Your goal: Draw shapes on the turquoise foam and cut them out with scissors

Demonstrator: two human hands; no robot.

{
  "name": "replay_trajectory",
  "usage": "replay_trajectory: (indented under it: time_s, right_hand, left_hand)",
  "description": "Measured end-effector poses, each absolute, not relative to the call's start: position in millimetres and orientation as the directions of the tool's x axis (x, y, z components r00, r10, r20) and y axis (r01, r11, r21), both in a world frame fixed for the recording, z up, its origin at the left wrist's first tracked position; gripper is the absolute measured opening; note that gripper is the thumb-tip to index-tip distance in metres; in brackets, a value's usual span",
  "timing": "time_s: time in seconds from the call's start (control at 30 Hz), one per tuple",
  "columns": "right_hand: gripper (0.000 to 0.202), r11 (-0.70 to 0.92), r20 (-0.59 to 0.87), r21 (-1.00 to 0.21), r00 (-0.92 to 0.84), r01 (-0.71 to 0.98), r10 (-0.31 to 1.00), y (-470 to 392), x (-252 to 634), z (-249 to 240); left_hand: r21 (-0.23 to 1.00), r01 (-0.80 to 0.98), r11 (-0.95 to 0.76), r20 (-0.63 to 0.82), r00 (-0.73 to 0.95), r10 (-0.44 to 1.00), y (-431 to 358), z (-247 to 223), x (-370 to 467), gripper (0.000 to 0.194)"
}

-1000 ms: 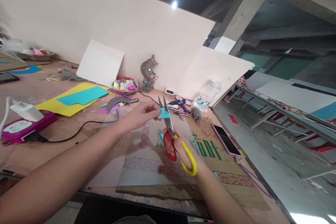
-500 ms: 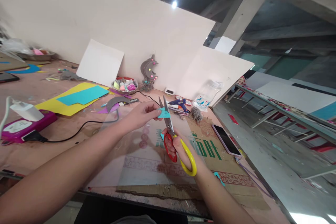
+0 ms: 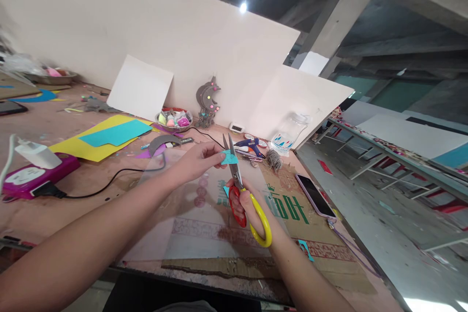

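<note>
Between thumb and fingers, my left hand (image 3: 206,159) pinches a small turquoise piece of foam or paper (image 3: 230,157) with faint lines on it. My right hand (image 3: 249,204) grips a pair of scissors (image 3: 261,222) with one red and one yellow handle loop. The blades point away from me, slightly parted, and the turquoise piece lies between them. Both hands hover above a flattened cardboard sheet (image 3: 288,239) with green lettering. A turquoise offcut (image 3: 305,250) rests on the cardboard beside my right forearm.
A glue gun (image 3: 249,145), a ball of grey twine (image 3: 273,159) and a clear plastic jar (image 3: 290,131) stand behind the hands. A phone (image 3: 315,195) lies right. Yellow sheet (image 3: 95,152), turquoise sheet (image 3: 117,133) and a purple power strip (image 3: 40,175) are left.
The scissors have tilted slightly, their handles shifting a little to the left. My left hand keeps its pinch on the turquoise piece. More of the offcut by my right forearm shows.
</note>
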State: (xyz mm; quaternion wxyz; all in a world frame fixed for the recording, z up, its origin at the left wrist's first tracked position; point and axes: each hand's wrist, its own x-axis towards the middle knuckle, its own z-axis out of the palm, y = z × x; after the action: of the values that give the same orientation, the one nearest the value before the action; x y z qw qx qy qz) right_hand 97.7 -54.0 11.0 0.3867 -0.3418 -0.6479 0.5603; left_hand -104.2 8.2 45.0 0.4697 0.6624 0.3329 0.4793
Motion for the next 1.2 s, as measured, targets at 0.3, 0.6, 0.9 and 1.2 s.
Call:
replay_trajectory:
  time_s: [0.3,0.6,0.9,1.2]
  right_hand:
    - [0.053,0.114,0.092,-0.993,-0.462,0.019,0.882,-53.3,100.0,8.7]
    - [0.057,0.109,0.072,-0.993,-0.461,0.054,0.885,-54.9,97.8,13.6]
    - [0.054,0.103,0.07,-0.994,-0.459,0.047,0.886,-55.1,99.6,11.4]
    - [0.06,0.163,0.121,-0.985,-0.45,0.057,0.885,-52.4,98.3,10.5]
  left_hand:
    - [0.936,-0.013,-0.351,0.336,0.318,0.886,9.4,43.2,-106.3,0.031]
    - [0.939,-0.06,-0.337,0.341,0.253,0.905,13.5,43.1,-106.8,0.034]
    - [0.94,-0.044,-0.338,0.338,0.244,0.909,14.5,41.8,-108.0,0.034]
    - [0.961,-0.07,-0.267,0.275,0.288,0.917,6.5,49.8,-105.3,0.038]
